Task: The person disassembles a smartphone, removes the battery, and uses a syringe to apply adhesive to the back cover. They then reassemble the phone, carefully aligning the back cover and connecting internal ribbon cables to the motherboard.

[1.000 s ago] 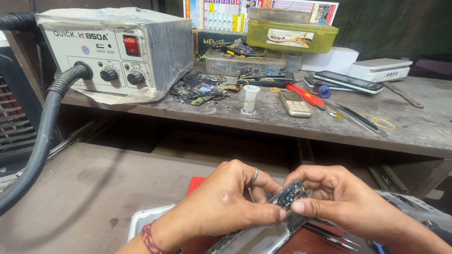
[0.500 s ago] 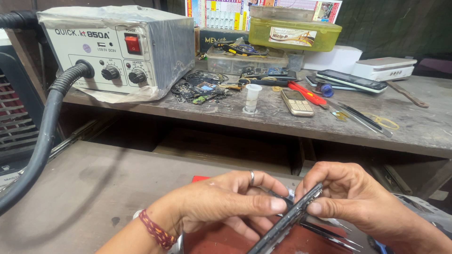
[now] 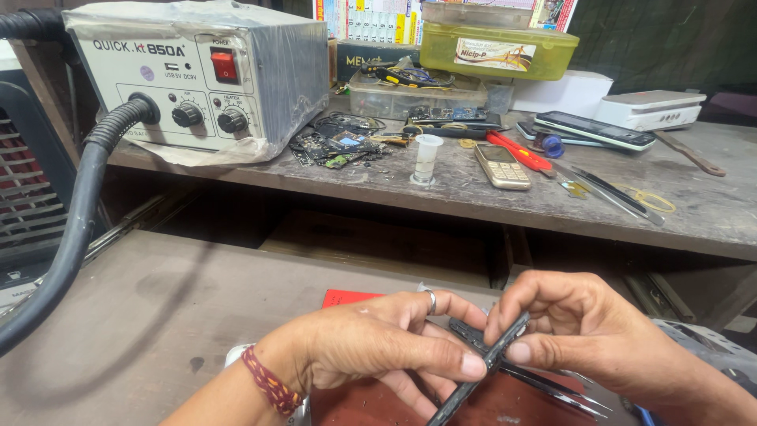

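Both hands, left hand (image 3: 371, 347) and right hand (image 3: 583, 331), grip closed on dark phone frame (image 3: 481, 375), near. Far worktop (image 3: 710, 213): green tub (image 3: 497, 49), lidded, contents unclear.

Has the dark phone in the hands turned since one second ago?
Yes. The phone lay with its face up between both hands; now it stands edge-on, pinched by the left hand and right hand, below the fixed shelf.
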